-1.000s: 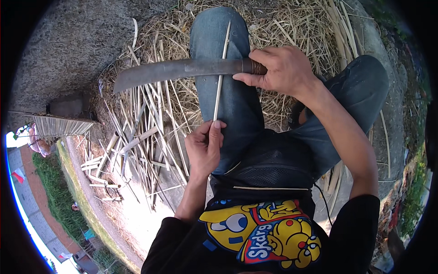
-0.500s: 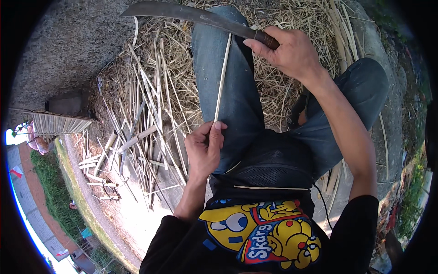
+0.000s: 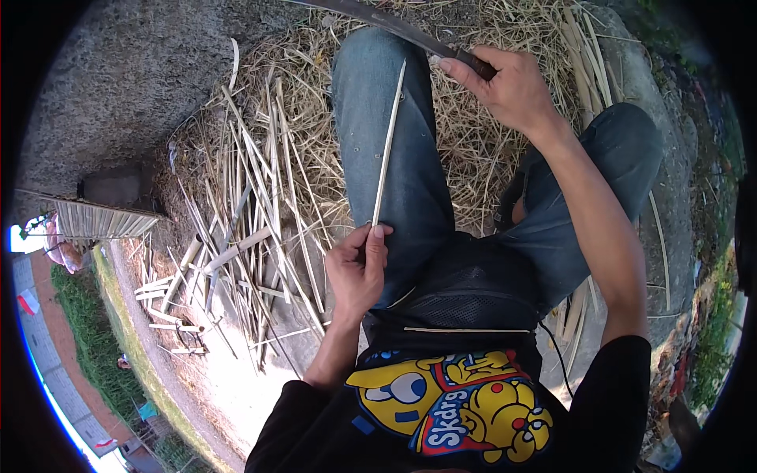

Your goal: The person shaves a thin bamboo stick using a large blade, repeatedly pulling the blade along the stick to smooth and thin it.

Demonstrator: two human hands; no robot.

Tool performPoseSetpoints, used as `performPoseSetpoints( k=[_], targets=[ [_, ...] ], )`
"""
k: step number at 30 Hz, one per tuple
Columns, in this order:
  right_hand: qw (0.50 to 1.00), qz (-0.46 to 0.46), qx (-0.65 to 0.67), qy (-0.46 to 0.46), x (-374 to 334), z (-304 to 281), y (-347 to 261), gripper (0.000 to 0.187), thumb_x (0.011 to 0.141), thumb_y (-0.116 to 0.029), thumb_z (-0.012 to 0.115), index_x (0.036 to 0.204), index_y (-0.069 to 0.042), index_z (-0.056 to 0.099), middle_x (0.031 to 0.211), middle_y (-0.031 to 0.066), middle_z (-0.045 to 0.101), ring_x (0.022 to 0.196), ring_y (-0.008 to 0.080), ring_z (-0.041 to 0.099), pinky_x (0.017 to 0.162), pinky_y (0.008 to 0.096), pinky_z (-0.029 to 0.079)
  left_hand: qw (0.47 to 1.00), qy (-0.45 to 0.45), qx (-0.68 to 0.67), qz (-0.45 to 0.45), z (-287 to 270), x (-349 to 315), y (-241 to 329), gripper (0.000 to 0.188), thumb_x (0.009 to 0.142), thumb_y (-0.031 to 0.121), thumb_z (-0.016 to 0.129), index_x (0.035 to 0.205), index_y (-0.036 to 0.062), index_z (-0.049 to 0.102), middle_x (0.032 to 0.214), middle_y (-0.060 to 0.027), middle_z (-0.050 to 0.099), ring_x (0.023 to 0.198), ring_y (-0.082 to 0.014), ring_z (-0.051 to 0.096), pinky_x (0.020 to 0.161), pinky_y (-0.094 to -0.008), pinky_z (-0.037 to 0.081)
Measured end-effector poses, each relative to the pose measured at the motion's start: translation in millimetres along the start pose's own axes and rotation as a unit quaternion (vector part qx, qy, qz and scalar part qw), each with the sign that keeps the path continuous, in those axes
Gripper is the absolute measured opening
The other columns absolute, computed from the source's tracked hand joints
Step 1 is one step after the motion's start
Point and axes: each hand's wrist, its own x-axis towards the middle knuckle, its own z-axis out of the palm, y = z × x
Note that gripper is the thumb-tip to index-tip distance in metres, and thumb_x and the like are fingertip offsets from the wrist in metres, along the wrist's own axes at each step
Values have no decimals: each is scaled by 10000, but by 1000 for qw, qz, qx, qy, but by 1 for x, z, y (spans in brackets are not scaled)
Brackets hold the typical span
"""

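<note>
The left hand (image 3: 356, 264) has its grip closed, thumb pressed over the bent fingers, on the lower end of a thin pale stick (image 3: 389, 150); the stick slants up and slightly to the right over the left leg (image 3: 363, 118) in blue jeans, its far end narrowing to a point near the knee; the right hand (image 3: 514, 91) has its grip wrapped around the dark handle (image 3: 478, 65) of a long knife (image 3: 382, 22), with the thumb laid along the handle toward the blade; the blade reaches up and to the left, passes above the knee and runs out of view at the top edge; a gap shows between the blade and the stick's tip; to the left of the leg lies a loose heap of pale split strips (image 3: 252, 205), crossing one another at many angles; dry straw-like shavings (image 3: 489, 150) cover the ground between and beyond the knees; a black pouch (image 3: 473, 296) with a mesh panel sits at the waist, and a short pale strip (image 3: 465, 329) lies across its lower part, above the printed black shirt (image 3: 315, 426).
</note>
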Motion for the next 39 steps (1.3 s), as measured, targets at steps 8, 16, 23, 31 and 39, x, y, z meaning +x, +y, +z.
performPoseSetpoints(
  k=[8,16,23,31,39],
  targets=[
    [993,-109,-24,-31,-39,16,-38,536,827,-604,771,877,-74,714,627,56,635,554,267,659,501,381,521,971,100,201,85,3,7,11,151,973,92,685,1020,-36,750,574,-109,608,485,-104,579,463,-279,422],
    [990,-129,-63,-17,-27,19,-33,583,814,-634,760,921,-63,717,665,75,661,605,279,687,522,385,545,952,130,248,128,5,13,22,161,944,67,703,1038,-58,744,643,-176,671,530,-206,684,478,-320,468],
    [986,-162,-46,7,-38,24,-43,579,836,-680,703,812,-101,693,597,77,638,515,266,667,472,401,541,951,125,239,149,7,17,20,164,944,49,690,1054,-62,740,680,-180,686,563,-234,705,495,-322,484],
    [993,-102,-53,-9,-7,9,-22,589,877,-667,672,800,-84,685,520,68,591,490,255,652,467,374,528,948,111,251,161,9,16,25,155,943,27,680,1059,-56,741,661,-159,669,546,-208,684,491,-317,482],
    [995,-62,-74,8,-3,2,-26,600,875,-680,662,811,-86,714,543,78,618,539,287,682,482,393,545,924,138,300,194,6,17,16,179,926,9,688,1085,-49,744,687,-147,685,542,-202,685,487,-306,490]
  ],
)
